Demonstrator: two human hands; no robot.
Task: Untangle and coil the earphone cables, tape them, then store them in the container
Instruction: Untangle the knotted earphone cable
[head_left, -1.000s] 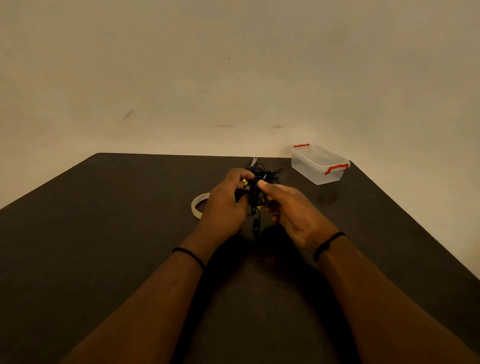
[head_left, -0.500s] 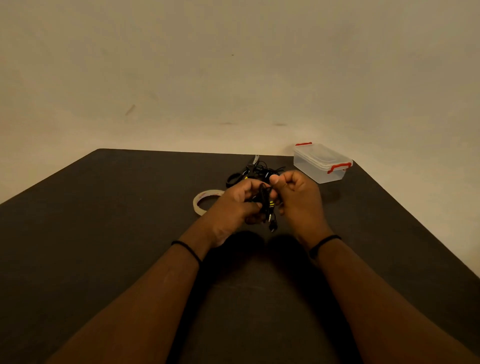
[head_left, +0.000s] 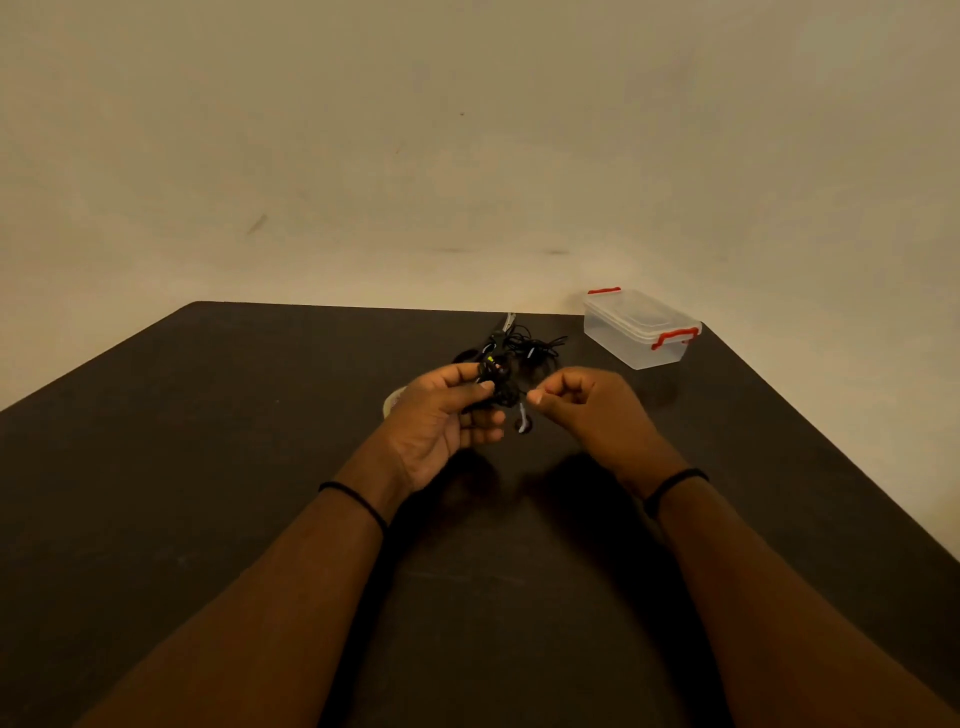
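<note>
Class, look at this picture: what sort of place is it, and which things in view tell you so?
Probably a bare indoor room with a plain work table: a dark tabletop against an unadorned beige wall, holding only a clear lidded container and tangled earphone cables.

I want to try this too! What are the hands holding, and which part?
The left hand grips a black earphone cable bundle around its middle. The right hand seems to pinch a thin strand, too dim to confirm.

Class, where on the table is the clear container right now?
The container sits at the table's far right corner, lid on, just right of the cable pile.
</note>
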